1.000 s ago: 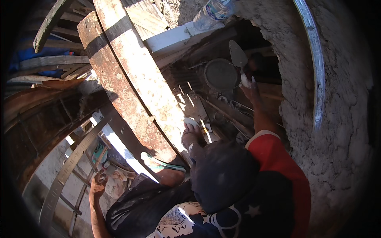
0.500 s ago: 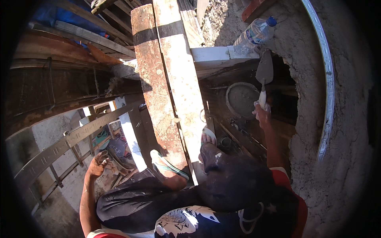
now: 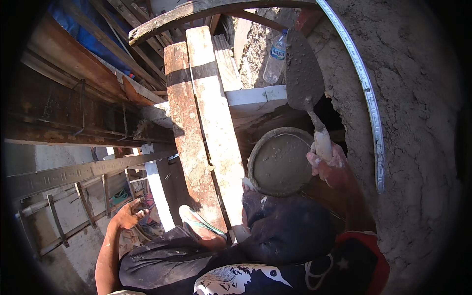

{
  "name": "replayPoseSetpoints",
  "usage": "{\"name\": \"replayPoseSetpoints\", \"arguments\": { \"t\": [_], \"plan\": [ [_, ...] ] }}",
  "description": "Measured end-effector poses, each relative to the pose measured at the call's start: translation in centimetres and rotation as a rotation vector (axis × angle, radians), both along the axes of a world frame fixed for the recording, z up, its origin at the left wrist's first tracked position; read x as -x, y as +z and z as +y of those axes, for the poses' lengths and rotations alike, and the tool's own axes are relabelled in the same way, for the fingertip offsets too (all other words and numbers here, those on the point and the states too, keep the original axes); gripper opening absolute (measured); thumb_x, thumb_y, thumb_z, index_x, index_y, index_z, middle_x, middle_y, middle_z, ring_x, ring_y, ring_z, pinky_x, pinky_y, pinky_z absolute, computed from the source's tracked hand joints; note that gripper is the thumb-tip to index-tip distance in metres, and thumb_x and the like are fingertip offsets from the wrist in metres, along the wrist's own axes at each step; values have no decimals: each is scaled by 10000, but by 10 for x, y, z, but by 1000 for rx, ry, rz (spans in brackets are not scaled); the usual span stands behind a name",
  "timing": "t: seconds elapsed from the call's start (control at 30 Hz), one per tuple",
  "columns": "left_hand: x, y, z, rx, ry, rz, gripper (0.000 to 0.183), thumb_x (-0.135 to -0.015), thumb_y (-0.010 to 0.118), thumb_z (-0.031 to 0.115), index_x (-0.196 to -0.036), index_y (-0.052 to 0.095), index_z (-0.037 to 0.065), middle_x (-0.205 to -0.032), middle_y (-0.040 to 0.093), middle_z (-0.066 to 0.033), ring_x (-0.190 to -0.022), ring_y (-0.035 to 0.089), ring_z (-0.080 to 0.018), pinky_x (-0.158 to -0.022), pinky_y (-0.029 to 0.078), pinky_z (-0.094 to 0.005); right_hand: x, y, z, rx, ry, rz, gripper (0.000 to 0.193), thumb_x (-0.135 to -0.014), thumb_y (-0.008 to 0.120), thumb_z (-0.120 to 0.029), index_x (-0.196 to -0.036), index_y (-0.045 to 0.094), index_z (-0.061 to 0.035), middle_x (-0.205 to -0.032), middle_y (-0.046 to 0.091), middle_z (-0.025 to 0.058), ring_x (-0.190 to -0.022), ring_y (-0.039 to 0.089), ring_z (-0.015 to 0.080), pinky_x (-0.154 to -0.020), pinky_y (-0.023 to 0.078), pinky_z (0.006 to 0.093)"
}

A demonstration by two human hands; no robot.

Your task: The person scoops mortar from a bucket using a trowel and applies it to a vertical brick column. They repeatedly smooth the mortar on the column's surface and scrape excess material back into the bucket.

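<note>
Wrapped round the pale handle of a trowel (image 3: 305, 69), my right hand (image 3: 328, 164) holds it with the blade pointing away from me. Grey wet mortar coats the blade. Just left of and below that hand sits a round bucket (image 3: 251, 173) holding smooth grey mortar, beside the planks. On the left, my left hand (image 3: 130, 215) is held out in the air past my knee, its fingers loosely curled and apart, with nothing in them. A wall (image 3: 408, 123) covered in rough grey mortar rises to the right of the trowel.
Two long wooden planks (image 3: 215, 118) run away under my sandalled feet. A plastic water bottle (image 3: 275, 61) with a blue cap stands beyond a white beam (image 3: 250, 100). A metal straightedge (image 3: 366, 86) lies along the wall. A ladder-like metal frame (image 3: 73, 179) stretches at the left.
The trowel has come up nearer to the view, its blade now carrying mortar. The bucket appears larger and closer. My left hand has shifted slightly, and the whole view has turned.
</note>
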State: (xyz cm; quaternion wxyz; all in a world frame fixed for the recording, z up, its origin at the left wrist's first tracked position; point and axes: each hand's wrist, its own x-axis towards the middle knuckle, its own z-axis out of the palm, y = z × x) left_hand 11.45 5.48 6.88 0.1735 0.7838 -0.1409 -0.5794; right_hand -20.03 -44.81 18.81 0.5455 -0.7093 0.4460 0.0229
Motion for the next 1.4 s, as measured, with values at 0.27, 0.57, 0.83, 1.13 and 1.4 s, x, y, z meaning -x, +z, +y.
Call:
{"name": "replayPoseSetpoints", "arguments": {
  "t": [0.27, 0.57, 0.83, 1.13, 1.4],
  "plan": [
    [0, -12, -60, 123, -160, 63, 571, -1001, 634, 194, -1475, 417, -39, -1405, 562, -192, -1317, 514, -282, -1115, 406, -393, -56, 19, 38, -105, 334, -401, 380, -914, 708, -271, -1165, 605, -4, -899, 637, 77, -873, 614, 176, -806, 501, 360],
    [2, 23, -44, 49, 263, 87, 482, -1001, 629, 103, -1436, 467, -26, -1333, 600, -114, -1188, 560, -169, -974, 449, -284, -149, -13, 68, -100, 602, -593, 628, -818, 729, -304, -1293, 534, 57, -1073, 668, 274, -1052, 664, 407, -901, 524, 489],
    [-6, -14, -6, 6, 170, 68, 444, -986, 675, 178, -1330, 489, -32, -1251, 658, -120, -1114, 605, -207, -979, 472, -367, -176, -60, 112, -118, 477, -865, 531, -766, 774, -229, -1128, 559, 95, -816, 649, 264, -801, 693, 419, -707, 547, 459],
    [-9, -2, -59, 106, 22, 38, 383, -974, 611, 67, -1331, 517, -36, -1270, 655, -144, -1168, 606, -238, -1029, 454, -397, -175, -116, 164, 165, 249, -1132, 395, -823, 733, -223, -1022, 570, 78, -886, 634, 219, -798, 637, 302, -709, 510, 409],
    [-6, -9, -84, 318, 213, 146, 576, -1039, 511, 360, -1484, 423, 5, -1335, 609, -144, -1202, 577, -233, -1040, 431, -394, -159, -151, 161, -97, 438, -513, 379, -861, 704, -302, -1056, 618, 12, -1050, 574, 233, -974, 578, 345, -834, 473, 456]
  ]
}}
